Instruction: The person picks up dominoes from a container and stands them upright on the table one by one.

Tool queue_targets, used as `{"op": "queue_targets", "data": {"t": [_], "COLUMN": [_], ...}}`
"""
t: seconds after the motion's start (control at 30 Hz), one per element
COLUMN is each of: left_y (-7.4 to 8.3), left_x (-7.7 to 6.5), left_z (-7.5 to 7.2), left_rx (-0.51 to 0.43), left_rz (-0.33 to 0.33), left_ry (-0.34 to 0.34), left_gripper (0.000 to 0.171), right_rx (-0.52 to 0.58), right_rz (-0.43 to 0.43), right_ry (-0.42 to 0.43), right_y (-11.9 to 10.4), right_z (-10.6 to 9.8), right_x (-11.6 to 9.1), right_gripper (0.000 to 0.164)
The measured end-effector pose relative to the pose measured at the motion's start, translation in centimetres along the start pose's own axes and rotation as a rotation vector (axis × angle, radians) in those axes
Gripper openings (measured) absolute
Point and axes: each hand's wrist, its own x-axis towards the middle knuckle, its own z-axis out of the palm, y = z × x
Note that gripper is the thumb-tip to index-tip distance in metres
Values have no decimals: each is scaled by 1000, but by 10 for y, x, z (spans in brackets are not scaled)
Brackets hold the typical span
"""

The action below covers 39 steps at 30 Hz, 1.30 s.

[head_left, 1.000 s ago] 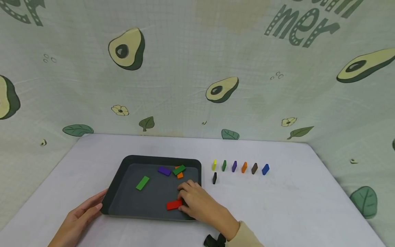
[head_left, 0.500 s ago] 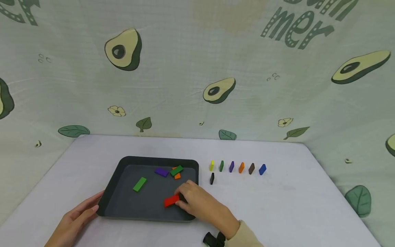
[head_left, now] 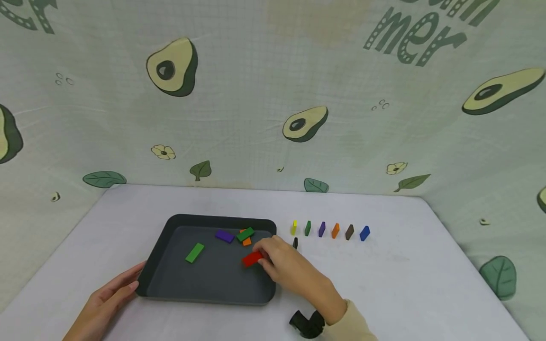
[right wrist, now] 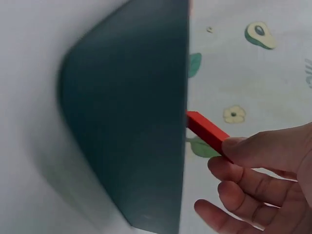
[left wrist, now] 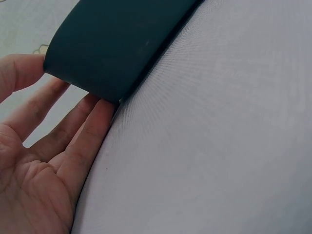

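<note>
My right hand pinches a red flat block between thumb and fingers, over the right part of the dark baking tray. In the right wrist view the red block slants out from under the thumb, beside the tray's outer wall. My left hand holds the tray's near left corner. In the left wrist view its thumb meets the rim and its fingers touch the bottom edge. Inside the tray lie a light green block, a purple block, and a dark green block across an orange one.
Right of the tray stands a row of upright blocks: yellow, green, purple, orange, brown and blue. A black block stands before the yellow one, partly hidden by my right hand.
My right hand has picked the red block up from the near right part of the tray and carried it away from me and rightward. The left hand stays at the corner.
</note>
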Motion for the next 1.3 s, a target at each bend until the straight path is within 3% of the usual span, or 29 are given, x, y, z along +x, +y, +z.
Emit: {"op": "queue_targets", "data": {"t": [0.33, 0.77, 1.3], "left_y": [1, 1, -1], "left_x": [-1, -5, -2], "left_z": [0, 1, 1], "left_rx": [-39, -116, -142], "left_rz": [7, 123, 100], "left_ry": [-10, -44, -19], "left_gripper": [61, 52, 52], "right_rx": [-33, -48, -47], "right_rz": [41, 214, 345], "right_ry": [53, 100, 88], "right_y": [7, 22, 43], "right_z": [-26, -55, -68], "right_x": [-8, -18, -23], "right_gripper": [23, 20, 20]}}
